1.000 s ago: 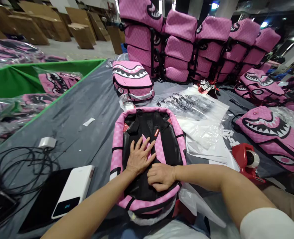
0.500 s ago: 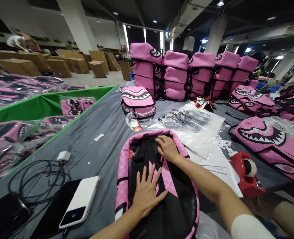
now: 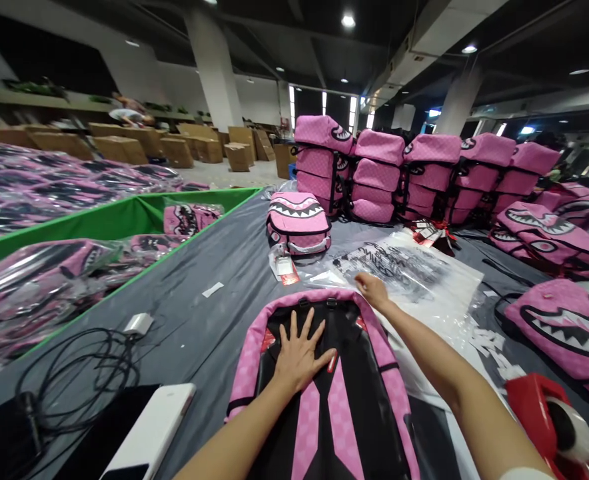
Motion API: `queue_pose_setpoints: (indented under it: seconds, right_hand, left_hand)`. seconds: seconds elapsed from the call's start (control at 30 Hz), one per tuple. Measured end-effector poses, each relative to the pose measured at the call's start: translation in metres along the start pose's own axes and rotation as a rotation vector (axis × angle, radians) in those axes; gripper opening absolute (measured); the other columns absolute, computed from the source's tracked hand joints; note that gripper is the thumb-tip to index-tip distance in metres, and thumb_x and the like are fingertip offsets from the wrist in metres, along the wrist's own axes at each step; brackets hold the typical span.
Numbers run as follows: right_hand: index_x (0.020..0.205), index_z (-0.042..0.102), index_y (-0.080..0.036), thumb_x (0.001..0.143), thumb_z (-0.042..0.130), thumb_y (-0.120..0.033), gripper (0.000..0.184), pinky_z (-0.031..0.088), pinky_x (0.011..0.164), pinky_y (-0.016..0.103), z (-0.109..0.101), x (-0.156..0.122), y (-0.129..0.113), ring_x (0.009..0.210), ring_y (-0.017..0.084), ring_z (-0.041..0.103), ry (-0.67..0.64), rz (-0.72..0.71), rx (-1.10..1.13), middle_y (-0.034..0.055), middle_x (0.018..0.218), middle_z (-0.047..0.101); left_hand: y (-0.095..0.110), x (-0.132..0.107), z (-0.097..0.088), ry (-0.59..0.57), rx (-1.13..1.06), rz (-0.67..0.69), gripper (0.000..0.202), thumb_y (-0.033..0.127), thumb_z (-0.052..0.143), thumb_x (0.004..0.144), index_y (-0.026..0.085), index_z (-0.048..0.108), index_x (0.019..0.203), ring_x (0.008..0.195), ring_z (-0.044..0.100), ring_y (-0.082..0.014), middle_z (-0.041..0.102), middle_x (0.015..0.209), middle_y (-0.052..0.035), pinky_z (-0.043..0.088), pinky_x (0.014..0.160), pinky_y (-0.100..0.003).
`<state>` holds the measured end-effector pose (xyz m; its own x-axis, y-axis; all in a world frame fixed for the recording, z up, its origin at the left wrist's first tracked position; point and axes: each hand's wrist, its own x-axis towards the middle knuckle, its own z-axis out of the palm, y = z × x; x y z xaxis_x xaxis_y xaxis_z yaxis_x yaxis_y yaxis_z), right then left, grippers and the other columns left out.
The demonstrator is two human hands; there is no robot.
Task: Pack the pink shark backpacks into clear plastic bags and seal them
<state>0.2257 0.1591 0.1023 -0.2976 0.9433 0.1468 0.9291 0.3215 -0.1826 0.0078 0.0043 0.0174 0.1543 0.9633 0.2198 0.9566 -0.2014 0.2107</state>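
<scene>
A pink checkered backpack lies straps-up in front of me on the grey table. My left hand is pressed flat on its black back panel, fingers spread. My right hand reaches past the backpack's top right corner to the edge of a stack of clear printed plastic bags. Its fingers are curled at the bag edge; I cannot make out whether they hold anything.
Another pink shark-mouth backpack stands farther back, with piles of them behind and at the right. A red tape dispenser sits at lower right. A white power bank, cables and a green bin are on the left.
My head has lifted, showing more of the hall. My left hand slid up the back panel toward the backpack's top. My right hand left the backpack and reached to the plastic bags.
</scene>
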Motion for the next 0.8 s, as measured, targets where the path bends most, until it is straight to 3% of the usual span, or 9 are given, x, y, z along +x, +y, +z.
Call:
queue_pose_setpoints:
  seconds: [0.1,0.2,0.27,0.33,0.47,0.53,0.63,0.8]
  right_hand:
    - [0.137,0.059,-0.016,0.098,0.046,-0.020,0.040,0.047,0.102,0.042,-0.001,0.037,0.040,0.124,0.030,0.061,0.032,0.139,-0.048,0.0195,0.131,0.064]
    - [0.146,0.050,-0.013,0.092,0.063,-0.029,0.058,0.047,0.100,0.050,0.020,0.064,0.055,0.127,0.038,0.057,-0.030,0.154,-0.069,0.0248,0.136,0.059]
    - [0.149,0.049,-0.017,0.085,0.073,-0.036,0.071,0.045,0.102,0.048,0.040,0.080,0.047,0.131,0.037,0.053,-0.102,0.039,-0.057,0.0216,0.142,0.057]
    - [0.144,0.055,-0.024,0.080,0.078,-0.036,0.070,0.046,0.100,0.038,0.059,0.095,0.029,0.127,0.031,0.057,-0.194,-0.126,-0.033,0.0140,0.139,0.061]
    - [0.112,0.074,-0.024,0.079,0.075,-0.025,0.033,0.045,0.080,0.028,0.076,0.112,-0.004,0.094,0.023,0.067,-0.336,-0.310,-0.041,0.0059,0.099,0.075]
    - [0.095,0.074,-0.020,0.080,0.071,-0.020,0.016,0.042,0.073,0.027,0.071,0.114,-0.008,0.083,0.022,0.066,-0.348,-0.329,-0.070,0.0060,0.086,0.073]
    - [0.085,0.070,-0.018,0.079,0.069,-0.016,0.007,0.039,0.069,0.025,0.048,0.115,-0.004,0.080,0.019,0.063,-0.319,-0.346,-0.101,0.0062,0.086,0.070]
    - [0.106,0.066,-0.017,0.087,0.062,-0.018,0.020,0.042,0.080,0.026,0.000,0.109,-0.002,0.097,0.021,0.062,-0.222,-0.320,-0.145,0.0098,0.107,0.069]
  left_hand:
    - [-0.003,-0.003,0.002,0.025,-0.006,0.003,0.075,0.076,0.047,0.089,0.039,0.040,0.154,0.154,0.011,-0.0501,0.023,0.171,-0.0051,0.017,0.116,-0.077]
    - [-0.005,-0.002,0.002,0.030,-0.028,0.008,0.077,0.079,0.044,0.089,0.040,0.037,0.155,0.154,0.009,-0.0501,0.022,0.171,-0.0044,0.016,0.116,-0.078]
    - [-0.007,-0.003,0.003,0.031,-0.040,0.017,0.079,0.079,0.044,0.088,0.040,0.035,0.156,0.154,0.007,-0.0506,0.020,0.171,-0.0045,0.015,0.115,-0.080]
    - [-0.007,-0.003,0.003,0.040,-0.039,0.024,0.080,0.079,0.045,0.088,0.040,0.033,0.157,0.154,0.007,-0.0508,0.018,0.172,-0.0035,0.015,0.115,-0.080]
    - [-0.007,-0.004,0.002,0.046,-0.038,0.020,0.080,0.079,0.047,0.087,0.041,0.032,0.156,0.154,0.008,-0.0510,0.016,0.172,-0.0018,0.015,0.116,-0.079]
    - [-0.006,-0.003,0.002,0.042,-0.050,0.011,0.080,0.079,0.048,0.087,0.042,0.033,0.156,0.154,0.008,-0.0510,0.017,0.172,-0.0017,0.016,0.116,-0.080]
    - [-0.005,-0.001,0.000,0.029,-0.088,0.004,0.079,0.079,0.047,0.087,0.041,0.036,0.155,0.154,0.008,-0.0506,0.019,0.171,-0.0025,0.014,0.116,-0.080]
    - [-0.003,0.001,-0.005,-0.008,-0.137,-0.020,0.079,0.081,0.043,0.087,0.039,0.040,0.154,0.155,0.006,-0.0497,0.019,0.171,-0.0024,0.011,0.117,-0.081]
